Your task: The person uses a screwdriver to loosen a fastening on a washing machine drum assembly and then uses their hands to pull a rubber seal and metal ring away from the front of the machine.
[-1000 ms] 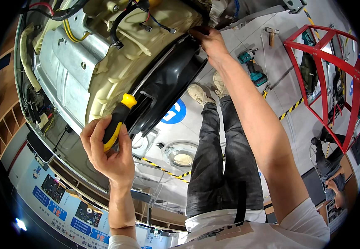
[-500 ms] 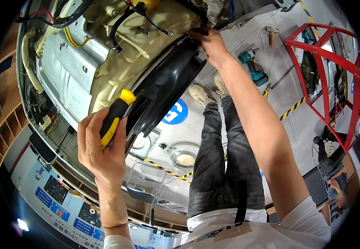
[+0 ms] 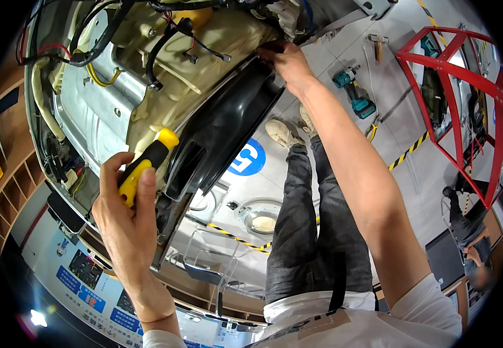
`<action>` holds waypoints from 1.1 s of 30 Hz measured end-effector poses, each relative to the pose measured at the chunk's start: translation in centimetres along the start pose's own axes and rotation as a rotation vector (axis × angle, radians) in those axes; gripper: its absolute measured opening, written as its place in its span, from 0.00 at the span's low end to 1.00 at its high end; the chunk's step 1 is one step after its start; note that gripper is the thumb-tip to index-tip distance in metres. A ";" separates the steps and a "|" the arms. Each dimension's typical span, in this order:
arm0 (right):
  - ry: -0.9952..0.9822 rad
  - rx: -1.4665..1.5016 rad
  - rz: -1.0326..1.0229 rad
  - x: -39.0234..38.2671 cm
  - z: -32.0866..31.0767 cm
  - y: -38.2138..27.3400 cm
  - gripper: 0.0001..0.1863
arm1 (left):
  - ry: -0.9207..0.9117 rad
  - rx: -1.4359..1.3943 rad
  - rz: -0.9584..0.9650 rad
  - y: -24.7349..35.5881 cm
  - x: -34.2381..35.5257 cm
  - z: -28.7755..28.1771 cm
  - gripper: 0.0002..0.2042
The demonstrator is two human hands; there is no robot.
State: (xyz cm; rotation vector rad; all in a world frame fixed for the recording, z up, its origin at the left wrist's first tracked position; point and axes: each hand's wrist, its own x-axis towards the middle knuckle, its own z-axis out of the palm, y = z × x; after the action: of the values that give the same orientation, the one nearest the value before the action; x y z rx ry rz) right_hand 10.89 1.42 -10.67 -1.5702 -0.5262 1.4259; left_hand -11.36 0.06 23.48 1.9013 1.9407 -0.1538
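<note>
My left hand (image 3: 127,223) is closed around a yellow and black screwdriver handle (image 3: 148,165). The yellow end points up and right, close to the lower left part of a curved, glossy black seal (image 3: 228,119); no shaft shows. At the seal's far upper end my right hand (image 3: 289,64) has its fingers bent over the edge, with the fingertips partly hidden. The seal runs along the side of an opened appliance with a cream plastic tub (image 3: 222,46) and a silver metal panel (image 3: 92,122).
Loose black cables (image 3: 98,55) hang over the appliance. A teal cordless drill (image 3: 354,93) and a hammer (image 3: 378,47) lie on the floor. Further right stands a red metal frame (image 3: 448,69). A round, ring-framed door (image 3: 258,217) lies near my legs. Another person (image 3: 471,238) is at far right.
My left hand and the screwdriver have shifted left and slightly down, away from the seal's edge. The right hand stays at the seal's upper end. The view has shifted slightly.
</note>
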 end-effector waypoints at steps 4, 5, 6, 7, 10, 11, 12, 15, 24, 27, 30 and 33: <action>-0.045 0.013 -0.005 -0.8 0.5 -1.1 0.12 | -0.012 0.088 0.121 0.0 -0.2 -0.5 0.13; -0.043 0.013 0.002 -0.6 0.5 -1.0 0.12 | 0.052 0.079 0.225 -0.3 -0.3 -0.2 0.14; -0.023 -0.003 0.011 -0.3 0.5 -0.8 0.11 | 0.058 0.069 0.291 -0.5 -0.1 -0.2 0.14; -0.001 -0.019 0.021 -0.1 0.5 -0.6 0.11 | 0.063 0.058 0.358 -0.8 0.2 -0.2 0.15; -0.001 -0.003 0.008 0.1 0.4 -0.1 0.11 | 0.081 0.008 0.404 -1.3 0.7 0.0 0.16; -0.014 0.013 -0.004 -0.1 0.6 -0.2 0.11 | 0.101 0.018 0.356 -1.2 0.7 0.1 0.16; -0.009 -0.016 0.004 -0.2 0.7 -0.3 0.12 | 0.120 0.029 0.308 -0.9 0.6 0.3 0.16; 0.014 -0.050 0.004 -0.2 0.5 -0.4 0.12 | 0.033 -0.065 0.003 0.4 0.0 0.0 0.16; -0.025 0.022 0.038 -1.2 0.4 -1.6 0.14 | 0.102 -0.142 0.217 -0.2 -2.2 1.8 0.16; -0.019 -0.030 0.052 -1.1 0.0 -1.5 0.14 | 0.003 -0.211 -0.008 0.6 -2.3 1.3 0.16; -0.018 -0.031 0.045 -1.1 0.2 -1.6 0.14 | 0.025 -0.057 0.220 0.5 -1.8 1.1 0.15; -0.019 -0.028 0.028 -0.9 0.2 -1.1 0.15 | 0.059 0.018 0.447 0.2 -1.5 1.1 0.18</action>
State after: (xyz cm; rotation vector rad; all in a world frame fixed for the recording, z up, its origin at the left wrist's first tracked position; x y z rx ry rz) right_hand 10.76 1.36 -9.25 -1.5932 -0.5395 1.4612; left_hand -10.99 -1.74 23.04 2.3169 1.5006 0.0174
